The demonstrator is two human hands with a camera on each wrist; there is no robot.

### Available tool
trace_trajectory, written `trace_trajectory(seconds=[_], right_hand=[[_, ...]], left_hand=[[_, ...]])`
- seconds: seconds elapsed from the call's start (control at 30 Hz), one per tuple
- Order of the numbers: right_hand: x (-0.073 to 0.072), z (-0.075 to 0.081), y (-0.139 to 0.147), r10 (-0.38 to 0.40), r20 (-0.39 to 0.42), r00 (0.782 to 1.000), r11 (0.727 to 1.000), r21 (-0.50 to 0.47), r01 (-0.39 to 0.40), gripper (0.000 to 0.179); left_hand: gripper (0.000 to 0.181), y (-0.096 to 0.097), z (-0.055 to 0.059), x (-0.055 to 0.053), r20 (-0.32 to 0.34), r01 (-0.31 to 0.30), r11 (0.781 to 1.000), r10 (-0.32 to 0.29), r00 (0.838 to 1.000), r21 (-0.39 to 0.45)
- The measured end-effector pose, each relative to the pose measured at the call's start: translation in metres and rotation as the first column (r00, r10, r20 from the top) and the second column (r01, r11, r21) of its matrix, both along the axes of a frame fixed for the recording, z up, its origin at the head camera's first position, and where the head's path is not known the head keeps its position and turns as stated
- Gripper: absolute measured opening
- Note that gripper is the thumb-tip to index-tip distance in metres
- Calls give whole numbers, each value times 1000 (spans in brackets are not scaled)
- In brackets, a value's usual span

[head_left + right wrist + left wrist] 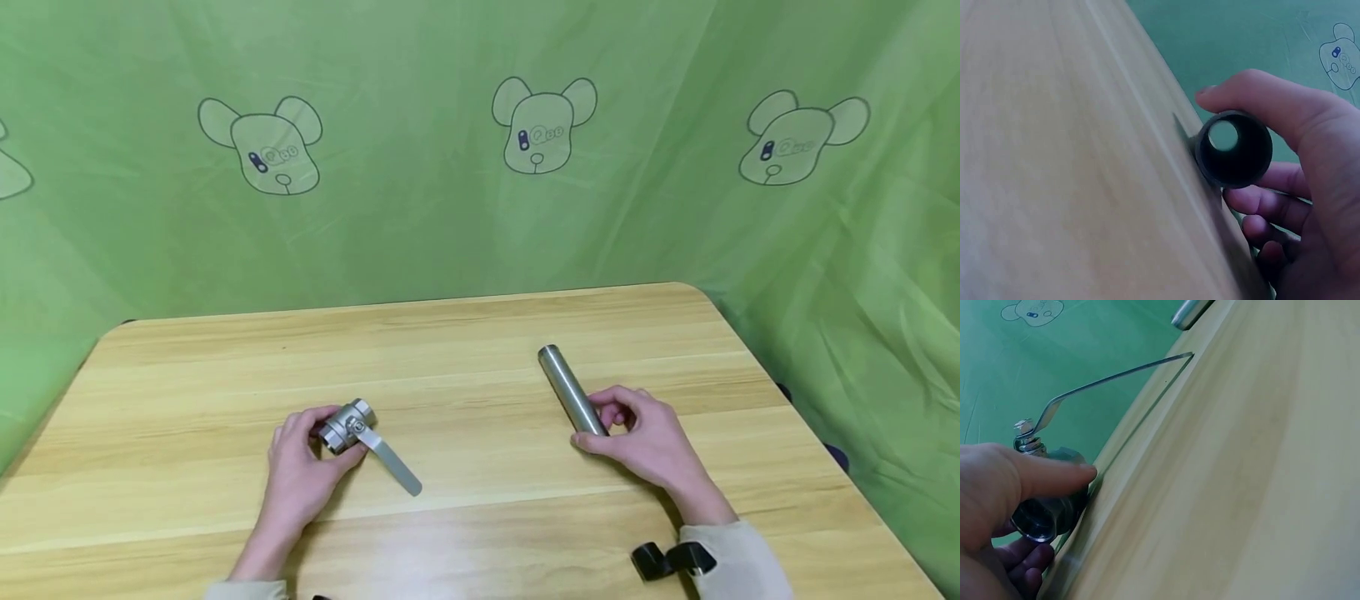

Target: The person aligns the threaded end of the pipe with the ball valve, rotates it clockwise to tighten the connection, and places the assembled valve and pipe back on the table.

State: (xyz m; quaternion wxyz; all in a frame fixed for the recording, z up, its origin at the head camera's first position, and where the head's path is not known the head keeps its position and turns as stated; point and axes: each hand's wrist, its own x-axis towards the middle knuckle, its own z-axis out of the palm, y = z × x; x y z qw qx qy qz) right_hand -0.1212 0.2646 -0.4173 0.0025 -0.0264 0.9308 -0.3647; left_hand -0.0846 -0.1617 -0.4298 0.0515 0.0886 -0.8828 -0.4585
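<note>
A steel ball valve [345, 427] with a long flat lever handle [397, 468] is gripped by my left hand [303, 471], thumb on the near side and fingers behind. In the left wrist view the valve's open bore [1038, 520] faces the camera, and the lever slopes out towards the table. On the right, my right hand [645, 437] holds a steel pipe [570, 390] near its closer end, between thumb and fingers. The pipe points away and to the left. Through the right wrist view I look straight down the hollow pipe [1235, 150], with the thumb lying over its top.
Both hands are over a light wood-grain table [465, 367] with rounded far corners. A green curtain [420, 225] printed with bear heads hangs behind it and along the right side. A black strap [671, 560] is on the right sleeve.
</note>
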Motion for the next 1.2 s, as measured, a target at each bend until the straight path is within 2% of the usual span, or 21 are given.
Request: trace_trajectory(seconds=[0.27,0.37,0.5,0.7,0.83,1.0,1.1,1.2], right_hand=[[3,-2,1,40,-35,999,999,-24,-41,55],[3,-3,1,28,-21,999,999,-36,-29,51],[3,-3,1,16,-30,999,999,-43,-17,46],[3,-6,2,23,-99,995,999,-44,-27,40],[4,-8,0,7,-149,989,998,-60,-16,38],[5,-9,-8,-14,-188,982,982,-189,-22,34],[6,-8,-14,-15,-150,989,954,-297,-30,36],[6,-6,-19,-10,-74,997,909,-416,-22,39]], left_hand=[[71,1,2,0,-33,-31,999,31,999,15],[66,2,3,1,-52,-43,998,45,998,37],[58,2,4,2,-45,-52,996,56,997,77],[62,1,4,3,-70,-29,998,33,997,62],[61,1,4,2,-53,-9,994,15,998,106],[58,0,4,2,-32,-17,987,23,999,162],[58,0,4,2,-32,-5,981,11,999,194],[61,1,2,3,-26,29,965,-23,999,261]])
